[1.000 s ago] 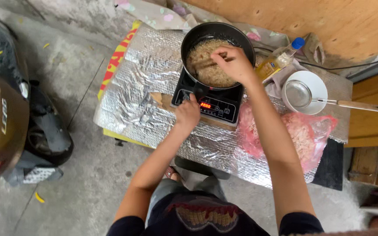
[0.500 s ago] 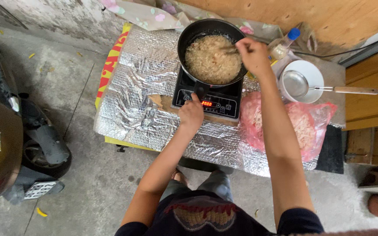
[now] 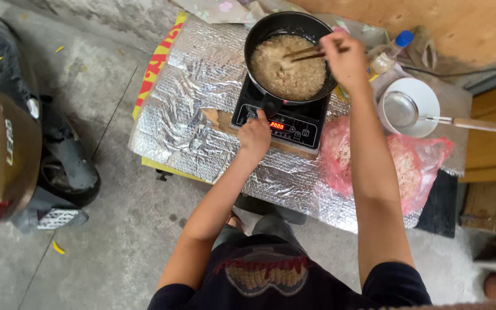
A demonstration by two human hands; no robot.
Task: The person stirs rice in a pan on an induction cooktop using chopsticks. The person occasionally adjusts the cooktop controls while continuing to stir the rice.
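Cooker, landmark: pan of food on top for heating; right hand above, fingers closed on chopsticks dipped in to stir; left hand at front panel, fingers curled, holding nothing

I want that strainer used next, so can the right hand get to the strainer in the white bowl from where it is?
Probably yes. The right hand holds chopsticks over the pan, and the strainer lies uncovered in the white bowl just beside that forearm. Only the chopsticks occupy its grip.
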